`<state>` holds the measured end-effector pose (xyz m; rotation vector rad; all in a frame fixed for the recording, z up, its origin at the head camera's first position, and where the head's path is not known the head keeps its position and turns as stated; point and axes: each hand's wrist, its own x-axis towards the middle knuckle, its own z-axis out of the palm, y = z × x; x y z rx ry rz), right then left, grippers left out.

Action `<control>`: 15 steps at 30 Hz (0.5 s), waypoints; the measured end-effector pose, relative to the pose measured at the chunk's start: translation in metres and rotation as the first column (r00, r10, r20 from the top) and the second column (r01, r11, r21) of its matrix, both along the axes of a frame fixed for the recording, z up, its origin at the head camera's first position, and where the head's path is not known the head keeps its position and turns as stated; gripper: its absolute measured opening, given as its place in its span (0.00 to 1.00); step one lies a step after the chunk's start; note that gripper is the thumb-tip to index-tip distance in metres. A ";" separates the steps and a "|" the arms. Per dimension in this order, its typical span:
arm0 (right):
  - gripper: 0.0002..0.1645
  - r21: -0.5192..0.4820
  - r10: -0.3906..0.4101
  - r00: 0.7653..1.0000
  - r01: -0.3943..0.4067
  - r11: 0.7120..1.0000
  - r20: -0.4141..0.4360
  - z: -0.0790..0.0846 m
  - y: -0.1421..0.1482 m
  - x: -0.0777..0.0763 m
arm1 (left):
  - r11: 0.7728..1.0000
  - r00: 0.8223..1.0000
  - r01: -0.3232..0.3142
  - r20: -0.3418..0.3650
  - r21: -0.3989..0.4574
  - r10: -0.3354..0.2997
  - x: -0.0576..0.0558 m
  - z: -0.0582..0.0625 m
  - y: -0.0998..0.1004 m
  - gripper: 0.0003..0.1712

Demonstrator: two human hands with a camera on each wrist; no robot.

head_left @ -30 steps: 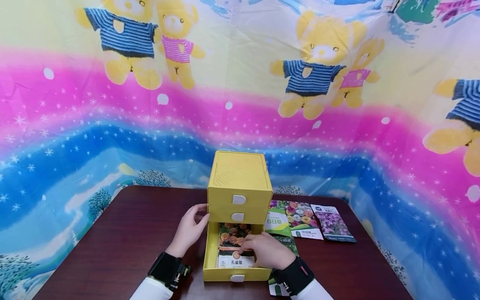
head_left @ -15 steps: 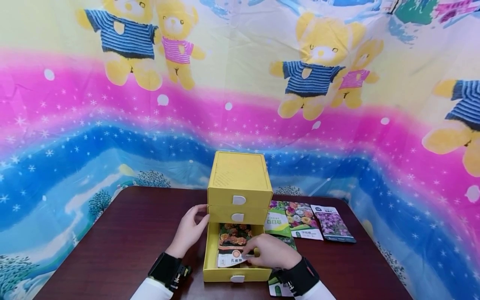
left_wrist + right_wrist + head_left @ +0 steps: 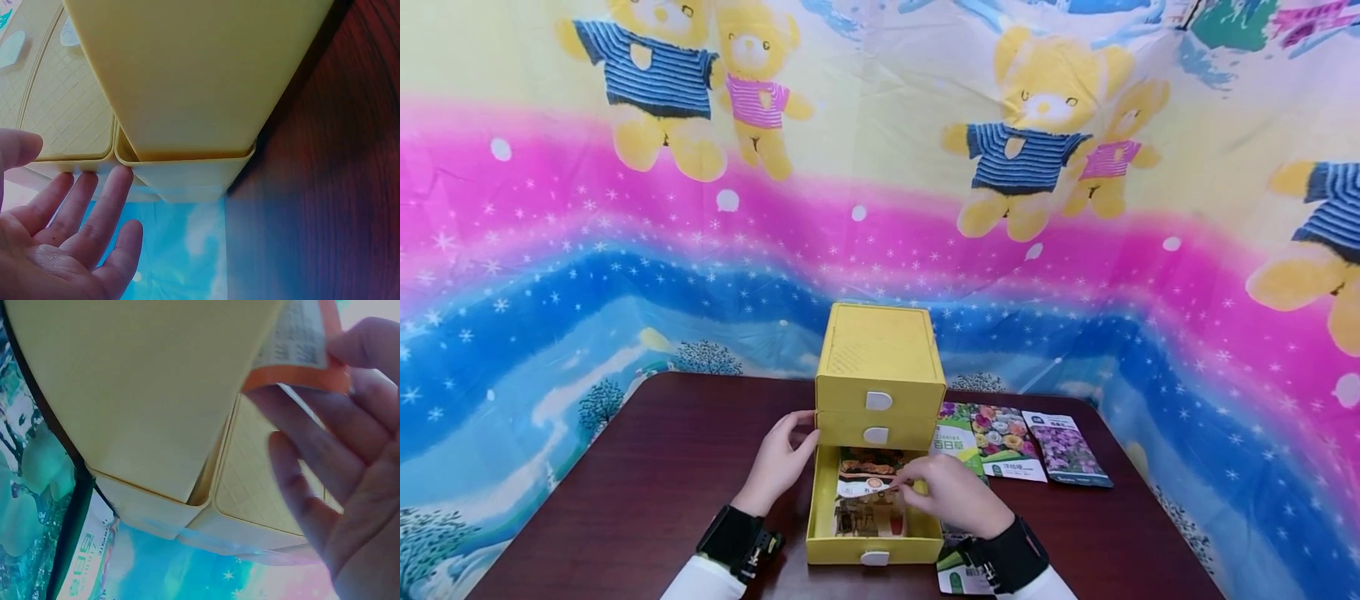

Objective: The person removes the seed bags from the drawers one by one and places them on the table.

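Note:
My right hand (image 3: 955, 496) pinches the corner of a seed packet (image 3: 856, 490) with an orange flower picture, its front end lifted inside the pulled-out bottom drawer (image 3: 835, 550) of a yellow drawer box (image 3: 883, 342). In the right wrist view the packet's printed back with an orange border (image 3: 297, 378) shows between thumb and fingers. Below the raised end lies another picture packet or card (image 3: 861, 518). The fingers of my left hand (image 3: 777, 467) are extended, tips against the left side of the box, as the left wrist view also shows.
To the right of the box, several seed packets lie on the dark wood table (image 3: 685, 467): a green zinnia one (image 3: 957, 446), one with mixed flowers (image 3: 1006, 442) and a purple one (image 3: 1067, 448). Another packet (image 3: 958, 577) shows under the right wrist. A patterned cloth hangs behind.
The right hand has taken up the packet's front edge and raised it up and back, uncovering the picture beneath. The left hand keeps its place.

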<state>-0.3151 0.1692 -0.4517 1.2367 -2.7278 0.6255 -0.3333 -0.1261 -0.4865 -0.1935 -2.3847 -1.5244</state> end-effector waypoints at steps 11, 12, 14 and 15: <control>0.11 -0.167 -0.010 0.926 -0.057 0.984 -0.377 0.007 0.004 0.003 | 1.000 1.000 0.000 -0.002 -0.002 0.000 0.001 0.000 0.000 0.21; 0.12 -0.186 -0.013 0.913 -0.068 0.980 -0.407 0.008 0.004 0.003 | 1.000 1.000 0.001 -0.002 -0.001 -0.001 0.001 0.000 0.000 0.21; 0.14 -0.219 -0.033 0.892 -0.075 0.973 -0.451 0.011 0.006 0.003 | 1.000 1.000 0.003 -0.005 0.001 -0.003 0.000 0.000 0.000 0.21; 0.16 -0.230 -0.039 0.884 -0.079 0.970 -0.465 0.013 0.007 0.004 | 1.000 1.000 0.003 -0.009 0.000 -0.003 0.000 -0.001 -0.001 0.21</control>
